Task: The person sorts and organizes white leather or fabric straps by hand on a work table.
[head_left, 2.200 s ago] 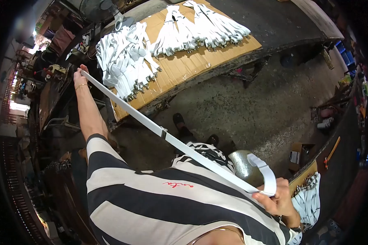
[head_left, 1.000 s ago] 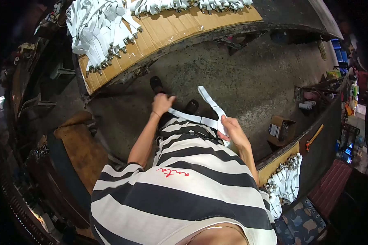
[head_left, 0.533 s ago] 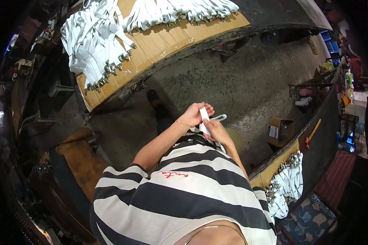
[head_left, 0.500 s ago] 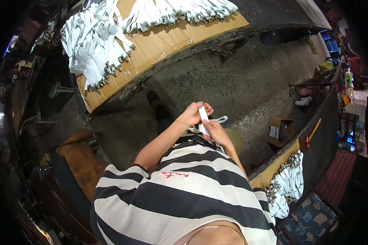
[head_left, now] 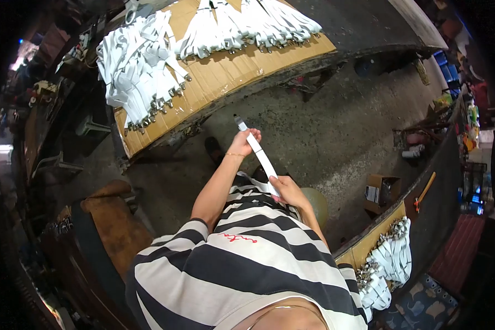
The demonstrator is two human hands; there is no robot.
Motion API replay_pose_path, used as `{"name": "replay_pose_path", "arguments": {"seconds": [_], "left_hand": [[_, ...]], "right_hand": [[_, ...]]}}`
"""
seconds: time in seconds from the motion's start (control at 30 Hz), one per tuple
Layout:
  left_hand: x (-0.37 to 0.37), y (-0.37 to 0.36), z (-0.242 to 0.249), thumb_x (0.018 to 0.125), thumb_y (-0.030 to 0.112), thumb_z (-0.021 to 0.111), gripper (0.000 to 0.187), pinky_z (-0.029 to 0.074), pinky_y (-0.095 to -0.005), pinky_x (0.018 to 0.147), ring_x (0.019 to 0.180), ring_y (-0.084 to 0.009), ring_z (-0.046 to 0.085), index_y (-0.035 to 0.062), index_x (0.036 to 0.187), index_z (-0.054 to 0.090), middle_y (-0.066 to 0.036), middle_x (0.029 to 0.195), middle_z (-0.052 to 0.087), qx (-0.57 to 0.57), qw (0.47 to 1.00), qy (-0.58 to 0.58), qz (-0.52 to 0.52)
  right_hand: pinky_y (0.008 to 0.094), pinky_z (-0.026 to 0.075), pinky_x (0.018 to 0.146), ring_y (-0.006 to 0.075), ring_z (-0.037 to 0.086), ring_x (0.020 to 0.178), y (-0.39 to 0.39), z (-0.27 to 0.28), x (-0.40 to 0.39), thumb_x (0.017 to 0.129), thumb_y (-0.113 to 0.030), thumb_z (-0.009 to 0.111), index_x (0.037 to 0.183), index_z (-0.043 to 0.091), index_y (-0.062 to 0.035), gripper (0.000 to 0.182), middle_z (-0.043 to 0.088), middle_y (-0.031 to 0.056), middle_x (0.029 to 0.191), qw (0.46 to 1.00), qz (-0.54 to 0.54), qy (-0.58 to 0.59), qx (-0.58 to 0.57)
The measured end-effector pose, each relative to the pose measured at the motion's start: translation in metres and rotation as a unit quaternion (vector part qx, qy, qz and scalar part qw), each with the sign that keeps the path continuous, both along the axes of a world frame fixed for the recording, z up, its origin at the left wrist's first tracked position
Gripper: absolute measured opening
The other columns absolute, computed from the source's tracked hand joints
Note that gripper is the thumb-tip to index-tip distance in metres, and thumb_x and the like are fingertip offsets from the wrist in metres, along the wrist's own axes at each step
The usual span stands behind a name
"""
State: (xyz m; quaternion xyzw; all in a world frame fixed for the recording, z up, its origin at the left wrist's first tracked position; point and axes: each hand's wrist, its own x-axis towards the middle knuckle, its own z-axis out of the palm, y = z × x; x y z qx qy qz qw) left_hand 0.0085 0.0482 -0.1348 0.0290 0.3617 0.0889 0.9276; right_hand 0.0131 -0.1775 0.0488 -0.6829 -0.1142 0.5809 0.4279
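Note:
A white lanyard (head_left: 265, 162) is stretched straight between my two hands in front of my waist. My left hand (head_left: 244, 144) is closed around its upper part, and a dark metal end sticks out beyond the fingers. Lower down, the thumb and fingers of my right hand (head_left: 288, 191) pinch the strap near my shirt. On the cardboard-covered table ahead lies a loose heap of white lanyards (head_left: 135, 69), their metal clips towards the near edge. Beside it, more lanyards (head_left: 247, 27) are fanned out in bunches.
At the right, further lanyards (head_left: 393, 256) lie on cardboard on a dark bench, with a hammer (head_left: 423, 192) nearby. An open carton (head_left: 380, 192) sits on the floor by that bench. A brown-covered seat (head_left: 118, 214) stands at the left.
My hands have moved apart, the left one forward and away. The lanyard, earlier bunched with a loop hanging out, is now drawn out straight between them.

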Motion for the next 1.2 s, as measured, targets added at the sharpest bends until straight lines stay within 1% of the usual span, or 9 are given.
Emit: {"name": "replay_pose_path", "arguments": {"seconds": [0.17,0.37,0.53,0.8,0.87,1.0,1.07,1.13,1.2], "left_hand": [[-0.025,0.054,-0.037,0.098,0.023,0.028,0.03,0.043,-0.0375,0.056,0.059,-0.0221,0.042,0.0044,0.077,0.04,-0.008,0.067,0.042,0.016,0.992,0.102,0.072],[-0.06,0.087,-0.068,0.091,0.011,0.029,0.02,0.041,-0.0309,0.048,0.049,-0.0177,0.039,0.0042,0.076,0.039,-0.007,0.062,0.043,0.008,0.976,0.146,0.162],[-0.085,0.111,-0.062,0.088,0.007,0.027,0.015,0.041,-0.0302,0.048,0.048,-0.0164,0.038,0.0021,0.078,0.037,-0.008,0.065,0.043,0.029,0.981,0.112,0.154],[-0.144,0.151,-0.043,0.091,0.01,0.029,0.012,0.043,-0.0296,0.047,0.047,-0.015,0.042,0.0027,0.087,0.038,-0.008,0.068,0.048,0.026,0.957,0.146,0.249],[-0.162,0.16,-0.047,0.094,0.012,0.029,0.013,0.043,-0.0289,0.046,0.046,-0.0145,0.041,0.0041,0.087,0.036,-0.009,0.07,0.049,0.039,0.951,0.147,0.27],[-0.163,0.144,-0.022,0.097,0.024,0.037,0.027,0.048,-0.0328,0.06,0.06,-0.0181,0.049,0.0003,0.092,0.048,-0.009,0.074,0.051,0.133,0.953,0.097,0.256],[-0.158,0.129,0.018,0.096,0.03,0.04,0.033,0.048,-0.0351,0.067,0.069,-0.0191,0.051,-0.0004,0.093,0.053,-0.008,0.075,0.051,0.141,0.946,0.119,0.266],[-0.159,0.112,0.054,0.095,0.032,0.042,0.033,0.047,-0.0345,0.07,0.07,-0.0179,0.051,0.0003,0.094,0.052,-0.007,0.078,0.052,0.18,0.936,0.055,0.296],[-0.174,0.113,0.073,0.095,0.032,0.043,0.032,0.046,-0.033,0.072,0.071,-0.0171,0.051,0.0014,0.094,0.052,-0.007,0.08,0.052,0.192,0.933,-0.084,0.292]], "right_hand": [[0.0195,0.035,0.04,0.0046,0.044,0.045,-0.016,0.027,0.003,0.095,-0.034,0.044,0.082,0.057,-0.0017,0.038,0.047,-0.0033,0.056,0.998,0.053,0.021,-0.013],[0.0188,0.037,0.043,0.0031,0.042,0.05,-0.04,0.056,0.011,0.095,-0.034,0.046,0.081,0.059,0.0003,0.04,0.042,-0.0053,0.058,0.994,0.106,0.014,-0.014],[0.022,0.036,0.044,0.0038,0.042,0.048,-0.052,0.059,0.013,0.096,-0.036,0.044,0.08,0.058,0.0007,0.042,0.039,-0.0043,0.055,0.988,0.153,-0.031,-0.013],[0.0227,0.037,0.046,0.0049,0.042,0.05,-0.033,0.061,0.011,0.094,-0.039,0.046,0.08,0.057,0.0011,0.044,0.039,-0.004,0.055,0.982,0.19,-0.008,0.013],[0.0244,0.038,0.047,0.0057,0.042,0.051,-0.026,0.057,0.014,0.094,-0.041,0.046,0.078,0.057,0.0011,0.046,0.041,-0.0036,0.056,0.964,0.263,-0.018,0.025],[0.0271,0.039,0.049,0.0082,0.047,0.052,-0.011,0.047,0.048,0.093,-0.043,0.047,0.079,0.061,-0.0006,0.047,0.055,0.0006,0.06,0.918,0.391,0.019,0.066],[0.0373,0.045,0.063,0.0216,0.058,0.066,-0.02,0.016,0.068,0.091,-0.041,0.049,0.088,0.064,-0.0004,0.044,0.062,0.0119,0.068,0.859,0.456,-0.176,0.153],[0.0394,0.046,0.068,0.0292,0.062,0.076,-0.015,0.055,0.079,0.089,-0.038,0.053,0.094,0.064,-0.0005,0.04,0.064,0.0194,0.078,0.839,0.491,-0.233,-0.003],[0.0403,0.046,0.07,0.0324,0.063,0.082,-0.021,0.042,0.089,0.085,-0.034,0.059,0.095,0.065,-0.0012,0.034,0.065,0.0202,0.084,0.829,0.476,-0.293,-0.02]]}}
